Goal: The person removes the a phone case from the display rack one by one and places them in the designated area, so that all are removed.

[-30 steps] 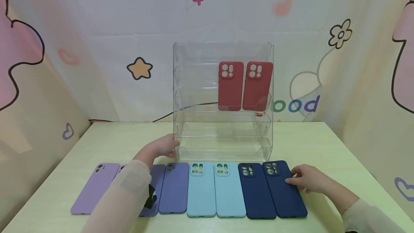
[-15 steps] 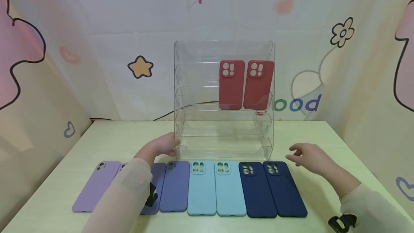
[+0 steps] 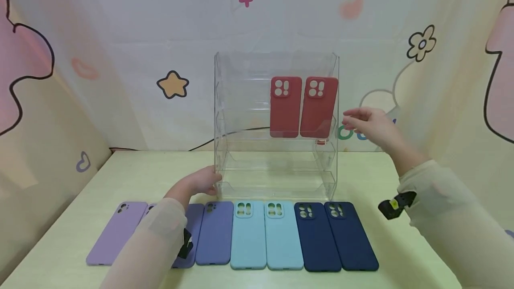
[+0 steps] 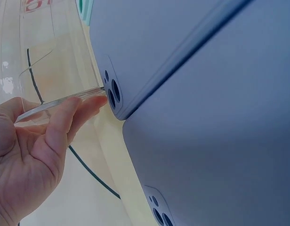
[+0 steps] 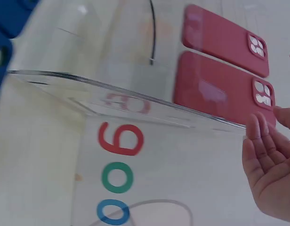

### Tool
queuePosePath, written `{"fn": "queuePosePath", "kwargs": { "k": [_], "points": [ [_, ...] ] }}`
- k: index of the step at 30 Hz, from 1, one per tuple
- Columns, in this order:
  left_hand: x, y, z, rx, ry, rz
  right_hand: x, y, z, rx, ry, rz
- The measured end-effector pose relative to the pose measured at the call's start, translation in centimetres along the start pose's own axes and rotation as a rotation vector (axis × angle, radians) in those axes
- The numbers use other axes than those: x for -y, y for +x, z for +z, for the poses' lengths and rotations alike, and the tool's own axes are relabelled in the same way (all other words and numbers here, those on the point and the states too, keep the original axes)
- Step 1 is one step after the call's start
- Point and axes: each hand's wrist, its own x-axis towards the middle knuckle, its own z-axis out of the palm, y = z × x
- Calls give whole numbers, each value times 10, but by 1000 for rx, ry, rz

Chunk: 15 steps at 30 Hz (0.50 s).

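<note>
A clear acrylic display rack [image 3: 277, 177] with stepped tiers stands on the table. Two red phone cases [image 3: 285, 107] lean side by side in an upper tier at its right. My left hand [image 3: 202, 181] holds the rack's lower left side; the left wrist view shows the panel edge between thumb and fingers. My right hand [image 3: 373, 126], holding nothing, is raised beside the rack's right wall. In the right wrist view its fingers [image 5: 260, 141] are close to the camera end of the nearer red case [image 5: 220, 87].
In front of the rack lies a row of phone cases: lilac [image 3: 118, 233], purple [image 3: 214, 233], light blue [image 3: 249, 235] and navy [image 3: 319, 237]. My left sleeve [image 3: 150, 244] covers part of the purple ones. A printed cloth [image 3: 172, 26] hangs behind the table.
My right hand has left the rightmost navy case and risen to the rack's right side. The left hand keeps its hold on the rack, and the cases stay where they were.
</note>
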Motion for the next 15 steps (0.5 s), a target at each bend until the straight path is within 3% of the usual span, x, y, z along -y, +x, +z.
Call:
{"fn": "queuePosePath", "kwargs": {
  "k": [10, 15],
  "points": [
    [0, -4, 1, -9, -7, 9, 34, 35, -12, -104, 128, 42],
    [-1, -4, 1, -9, 13, 2, 42, 46, -9, -158, 98, -18]
  ]
}}
